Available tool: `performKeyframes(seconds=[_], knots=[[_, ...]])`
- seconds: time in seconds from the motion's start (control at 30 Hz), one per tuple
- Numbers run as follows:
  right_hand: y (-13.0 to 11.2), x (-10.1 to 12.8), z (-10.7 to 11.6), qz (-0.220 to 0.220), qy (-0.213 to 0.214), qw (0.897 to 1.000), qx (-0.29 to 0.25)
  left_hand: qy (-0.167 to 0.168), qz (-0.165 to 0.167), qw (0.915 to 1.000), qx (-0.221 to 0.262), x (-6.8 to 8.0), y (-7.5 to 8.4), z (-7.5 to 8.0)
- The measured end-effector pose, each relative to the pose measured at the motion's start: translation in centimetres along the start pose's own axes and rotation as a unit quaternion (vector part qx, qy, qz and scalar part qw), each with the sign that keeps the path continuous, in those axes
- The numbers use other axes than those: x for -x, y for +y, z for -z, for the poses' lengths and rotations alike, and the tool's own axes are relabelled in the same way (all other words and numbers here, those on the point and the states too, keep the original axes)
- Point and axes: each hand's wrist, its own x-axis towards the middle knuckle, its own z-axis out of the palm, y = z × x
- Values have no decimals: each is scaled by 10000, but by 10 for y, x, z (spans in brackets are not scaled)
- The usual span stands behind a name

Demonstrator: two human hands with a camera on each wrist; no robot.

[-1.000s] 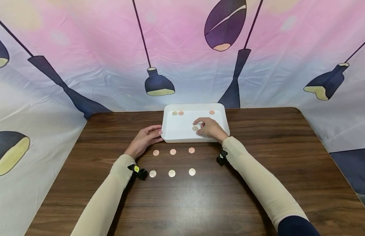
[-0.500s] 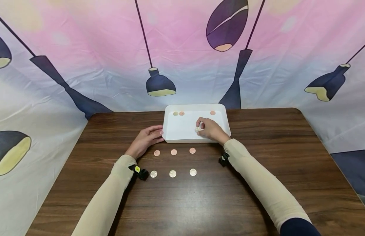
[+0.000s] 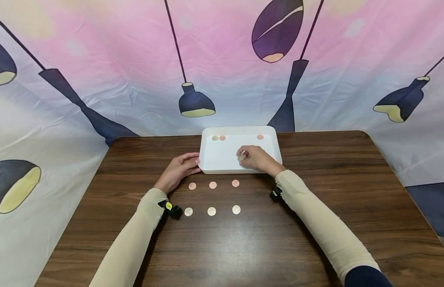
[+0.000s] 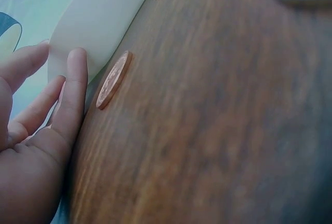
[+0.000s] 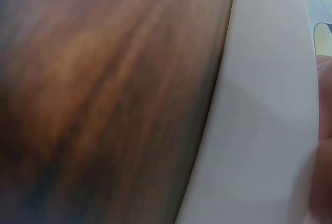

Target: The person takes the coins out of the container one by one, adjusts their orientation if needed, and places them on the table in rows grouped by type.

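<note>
A white tray (image 3: 222, 153) sits at the back of the table. Over its right half, my right hand (image 3: 258, 158) pinches a silvery-gold coin (image 3: 240, 158) between thumb and fingers. Inside the tray, along the far side, lie a gold coin (image 3: 215, 138), a copper coin (image 3: 222, 138) and another copper coin (image 3: 260, 137). My left hand (image 3: 176, 171) rests against the tray's left side with its fingers extended. In the left wrist view those fingers (image 4: 77, 79) touch the tray wall (image 4: 104, 22), close to a copper coin (image 4: 114, 80). The tray wall hides most of my right hand in the right wrist view.
In front of the tray, three copper coins (image 3: 213, 185) lie in a row on the wooden table (image 3: 315, 223). A nearer row holds three pale gold coins (image 3: 211, 211). A patterned cloth (image 3: 136, 79) hangs behind the table's back edge.
My right fingers have closed on the coin that lay in the tray and tilted it up. My left hand keeps its place at the tray's side. The head view has shifted slightly.
</note>
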Motion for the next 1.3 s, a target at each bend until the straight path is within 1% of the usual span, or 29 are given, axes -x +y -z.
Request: performKeyframes(seconds=[0.17,0.27,0.37,0.47,0.53,0.7,0.87,0.97,1.03,1.13,1.23,1.3], knots=[[-2,2,1,-107,10,9999,39,-3,-6,10000,-23,-1,-1,0],[-4,2,1,-101,34,9998,192,-14,-28,10000,-28,0,-1,0],[-6,3,2,-87,105,9991,392,-2,-22,10000,13,0,0,0],[-7,7,3,-68,269,9986,457,-36,-6,10000,4,0,0,1],[-8,12,4,23,449,9981,418,-43,5,10000,2,0,-1,1],[-10,35,8,464,922,9941,337,-72,-22,10000,-43,0,0,2],[-15,65,11,667,1050,9917,339,-81,-11,10000,-11,-2,0,2],[-14,84,10,853,1001,9908,324,-66,3,10000,-5,-2,-1,1],[-13,96,9,1000,878,9905,353,-61,8,10000,4,-3,-1,1],[-8,110,5,1221,525,9892,615,-75,10,10000,-9,-4,-2,1],[-3,121,1,1316,65,9867,950,-74,23,10000,-32,-4,-2,2],[-1,127,-2,1337,-173,9851,1071,-63,27,10000,-45,-3,-2,2]])
